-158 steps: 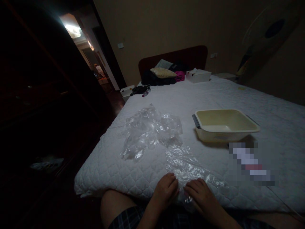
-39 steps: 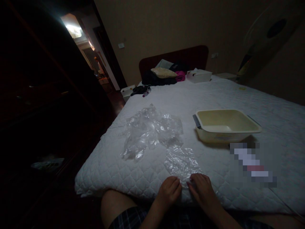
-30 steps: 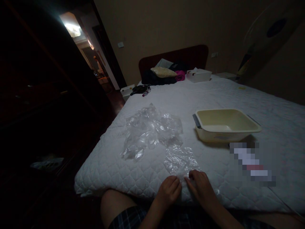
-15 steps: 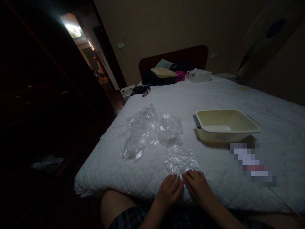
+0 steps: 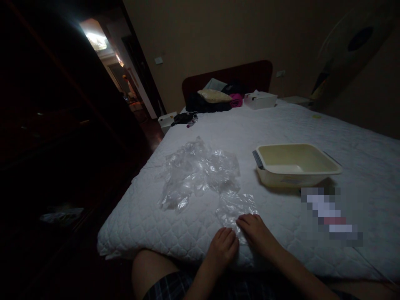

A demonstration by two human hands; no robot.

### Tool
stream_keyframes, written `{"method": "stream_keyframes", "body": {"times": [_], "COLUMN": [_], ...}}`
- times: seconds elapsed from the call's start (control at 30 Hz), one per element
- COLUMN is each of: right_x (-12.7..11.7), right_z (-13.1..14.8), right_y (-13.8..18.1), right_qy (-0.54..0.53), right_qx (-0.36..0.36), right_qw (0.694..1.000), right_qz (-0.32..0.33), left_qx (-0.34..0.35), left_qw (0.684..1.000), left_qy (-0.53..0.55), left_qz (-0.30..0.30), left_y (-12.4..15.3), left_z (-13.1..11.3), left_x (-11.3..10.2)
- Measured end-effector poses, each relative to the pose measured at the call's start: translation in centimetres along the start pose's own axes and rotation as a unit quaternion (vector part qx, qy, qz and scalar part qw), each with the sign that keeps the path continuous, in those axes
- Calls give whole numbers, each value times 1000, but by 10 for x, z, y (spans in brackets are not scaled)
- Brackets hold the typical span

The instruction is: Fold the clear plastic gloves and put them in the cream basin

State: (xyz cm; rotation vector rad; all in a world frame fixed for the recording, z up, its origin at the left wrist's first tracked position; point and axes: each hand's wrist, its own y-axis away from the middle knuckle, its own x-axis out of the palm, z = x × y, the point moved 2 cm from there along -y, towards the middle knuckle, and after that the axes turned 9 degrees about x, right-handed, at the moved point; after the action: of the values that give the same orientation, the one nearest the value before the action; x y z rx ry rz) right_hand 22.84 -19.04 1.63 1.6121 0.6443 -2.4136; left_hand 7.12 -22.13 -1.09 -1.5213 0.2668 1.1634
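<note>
A small clear plastic bag lies crinkled on the white quilted bed near its front edge. My left hand is closed over the bag's near end, fingers curled, with the fingertips partly hidden. Just to the right and a little farther forward, my right hand rests on the bag with its fingers stretched out flat. Beyond it spreads a loose pile of clear plastic bags, touching the small bag's far end.
A cream plastic basin with grey handles stands on the bed at right. A blurred-out object lies in front of it. Pillows, dark cloth and a white box are by the headboard. A fan stands far right.
My right hand has slid forward over the small bag, away from my body. My left hand has stayed almost in place at its near end.
</note>
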Motion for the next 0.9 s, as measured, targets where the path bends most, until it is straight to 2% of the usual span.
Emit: {"method": "stream_keyframes", "body": {"times": [0.1, 0.27, 0.63, 0.9], "right_x": [4, 6, -8, -30], "right_z": [-4, -7, -22, -39], "right_y": [-4, -5, 2, 30], "right_qy": [-13, -48, -134, -102], "right_qx": [16, 20, -12, -5], "right_qw": [1000, 998, 989, 991], "right_qz": [17, 22, -68, -92], "left_qx": [-24, -47, -50, -49], "left_qw": [998, 996, 997, 997], "left_qy": [46, 65, 50, 48], "left_qz": [28, 34, 16, 32], "left_y": [0, -1, -6, -6], "left_z": [0, -3, -2, -3], "left_x": [-8, -13, -15, -10]}}
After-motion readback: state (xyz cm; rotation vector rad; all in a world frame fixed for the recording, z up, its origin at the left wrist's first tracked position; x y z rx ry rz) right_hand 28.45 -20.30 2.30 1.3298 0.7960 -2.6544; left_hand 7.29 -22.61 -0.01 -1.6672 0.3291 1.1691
